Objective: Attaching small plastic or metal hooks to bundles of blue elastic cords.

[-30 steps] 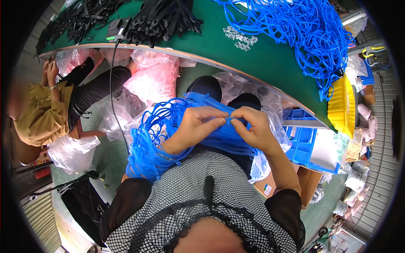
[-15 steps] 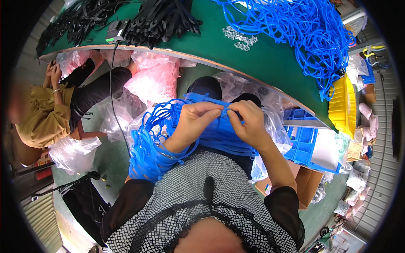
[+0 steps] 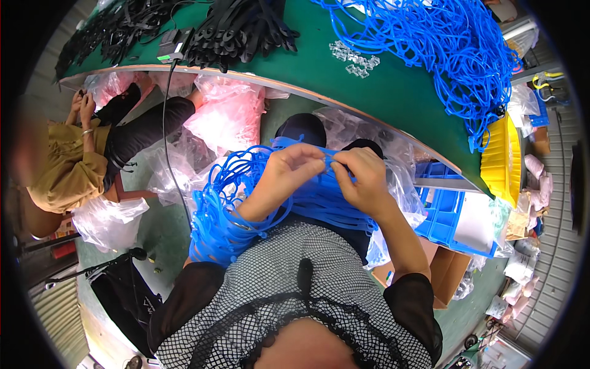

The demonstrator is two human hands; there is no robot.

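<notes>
1. Dozens of blue straps (image 3: pixel 332 206), thin, smooth and a little shiny, make a thick bundle across the person's lap, many of them running roughly side by side.
2. More of the same blue forms loose loops (image 3: pixel 224 234) around the left forearm, some curling up in rings beside the wrist.
3. From where I stand, the left hand (image 3: pixel 281 178) and the right hand (image 3: pixel 364 178) are nearly together above the bundle, fingertips only a small gap apart.
4. Each hand is pinched on a bit of the blue straps, at the far side of the bundle; the piece between the fingertips is too small for me to make out.
5. The bundle lies under both hands and spreads between the wrists, with its far edge near the person's dark knees.
6. Beyond the knees, the green tabletop (image 3: pixel 393 101) carries a tangled heap of blue cords (image 3: pixel 430 49), a few clear plastic pieces (image 3: pixel 355 59) just beside it, and black straps (image 3: pixel 239 34) off to the left.
7. A yellow tray (image 3: pixel 501 160) stands at the tabletop's right end.
</notes>
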